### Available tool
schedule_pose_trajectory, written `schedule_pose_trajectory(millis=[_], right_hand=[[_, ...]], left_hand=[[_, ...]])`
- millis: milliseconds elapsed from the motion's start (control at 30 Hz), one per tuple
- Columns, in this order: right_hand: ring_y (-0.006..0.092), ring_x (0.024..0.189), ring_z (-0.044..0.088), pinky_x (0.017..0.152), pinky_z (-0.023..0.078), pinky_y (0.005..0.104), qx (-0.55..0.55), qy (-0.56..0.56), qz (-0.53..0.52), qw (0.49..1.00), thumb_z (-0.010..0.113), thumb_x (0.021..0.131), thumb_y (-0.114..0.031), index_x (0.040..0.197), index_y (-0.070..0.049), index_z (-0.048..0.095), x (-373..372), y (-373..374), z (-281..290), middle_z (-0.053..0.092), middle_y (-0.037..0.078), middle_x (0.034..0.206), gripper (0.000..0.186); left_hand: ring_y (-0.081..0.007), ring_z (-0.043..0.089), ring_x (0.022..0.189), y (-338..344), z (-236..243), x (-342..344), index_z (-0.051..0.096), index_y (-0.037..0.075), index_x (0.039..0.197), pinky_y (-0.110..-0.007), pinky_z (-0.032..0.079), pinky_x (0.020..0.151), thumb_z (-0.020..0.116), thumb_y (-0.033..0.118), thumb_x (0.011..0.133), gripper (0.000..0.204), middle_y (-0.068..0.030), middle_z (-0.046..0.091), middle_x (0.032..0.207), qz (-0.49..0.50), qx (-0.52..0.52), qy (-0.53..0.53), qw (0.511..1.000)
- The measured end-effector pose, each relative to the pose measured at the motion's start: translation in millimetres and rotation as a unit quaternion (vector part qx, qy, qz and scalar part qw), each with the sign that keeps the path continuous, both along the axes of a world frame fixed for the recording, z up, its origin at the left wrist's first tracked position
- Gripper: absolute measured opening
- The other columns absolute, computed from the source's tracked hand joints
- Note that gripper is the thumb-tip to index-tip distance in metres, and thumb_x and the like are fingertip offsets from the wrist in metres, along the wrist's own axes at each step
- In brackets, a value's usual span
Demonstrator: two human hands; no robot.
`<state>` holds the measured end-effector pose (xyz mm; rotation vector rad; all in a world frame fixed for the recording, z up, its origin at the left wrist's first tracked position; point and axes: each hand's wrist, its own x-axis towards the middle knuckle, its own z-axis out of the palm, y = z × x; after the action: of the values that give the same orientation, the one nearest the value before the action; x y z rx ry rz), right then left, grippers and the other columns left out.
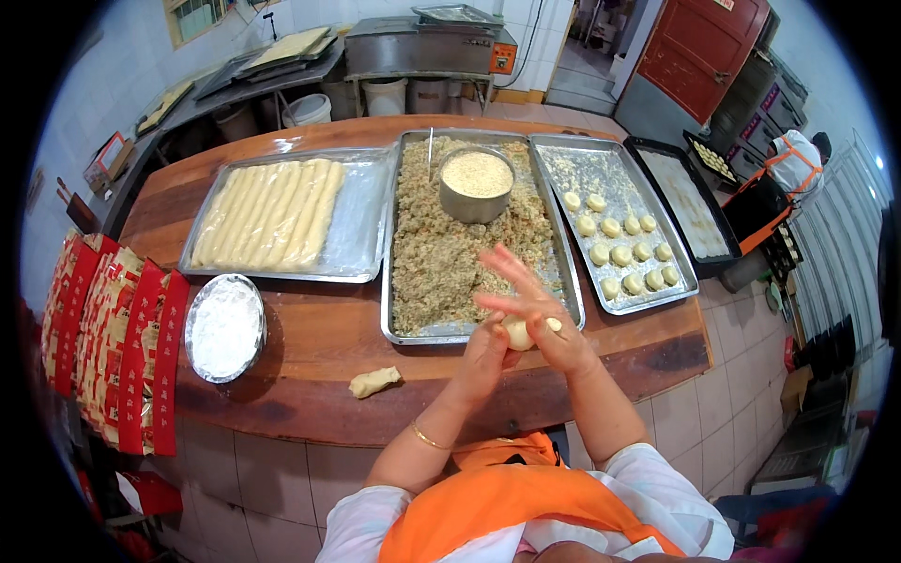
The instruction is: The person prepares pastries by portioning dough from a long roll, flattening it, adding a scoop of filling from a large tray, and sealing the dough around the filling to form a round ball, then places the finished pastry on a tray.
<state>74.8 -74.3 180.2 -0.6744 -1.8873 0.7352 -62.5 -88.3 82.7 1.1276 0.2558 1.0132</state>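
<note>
A pale dough ball (518,333) is held between my two hands, above the front edge of the wooden table. My left hand (485,349) is closed around its left side. My right hand (554,340) grips the other side with the thumb against the dough, while some fingers stretch up and away. A small nub of dough (555,324) pokes out by the right thumb. Just beyond my hands lies a metal tray (388,310) full of crumbly brown-green filling (436,272). On the table to the left of my forearm rests a loose dough piece (374,382).
A tray (366,216) of long dough rolls (267,214) stands at the left, near a bowl of white flour (225,327). A metal pot (476,188) sits in the filling. Rightward, another tray (615,302) carries several round dough pieces (621,255). A person (796,169) is at the far right.
</note>
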Motion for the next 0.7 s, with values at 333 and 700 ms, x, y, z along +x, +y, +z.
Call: schedule_pose_trajectory(millis=[333, 700], right_hand=[[0.0369, 0.148, 0.026, 0.12, 0.01, 0.054, 0.018, -0.066, 0.03, 0.997, 0.024, 0.107, -0.051, 0.113, -0.021, 0.077, 12.1, 3.0, 0.8, 0.049, 0.008, 0.151, 0.062], [0.0201, 0.079, 0.067, 0.069, 0.052, 0.0345, -0.028, -0.198, -0.138, 0.97, 0.068, 0.093, -0.029, 0.093, -0.01, 0.073, 13.6, -14.3, 33.5, 0.069, 0.012, 0.086, 0.019]], left_hand=[[-0.0067, 0.049, 0.068, -14.5, 13.5, 10.5, 0.043, 0.006, 0.13, -0.022, 0.039, 0.056, 0.052, 0.05, 0.101, 0.053, -0.0007, 0.055, 0.089, 0.067, -0.022, -0.03, 0.997], [-0.0104, 0.057, 0.074, -22.7, 33.9, 21.7, 0.034, 0.008, 0.132, -0.024, 0.046, 0.063, 0.053, 0.038, 0.104, 0.046, -0.0053, 0.06, 0.099, 0.147, -0.057, -0.074, 0.985]])
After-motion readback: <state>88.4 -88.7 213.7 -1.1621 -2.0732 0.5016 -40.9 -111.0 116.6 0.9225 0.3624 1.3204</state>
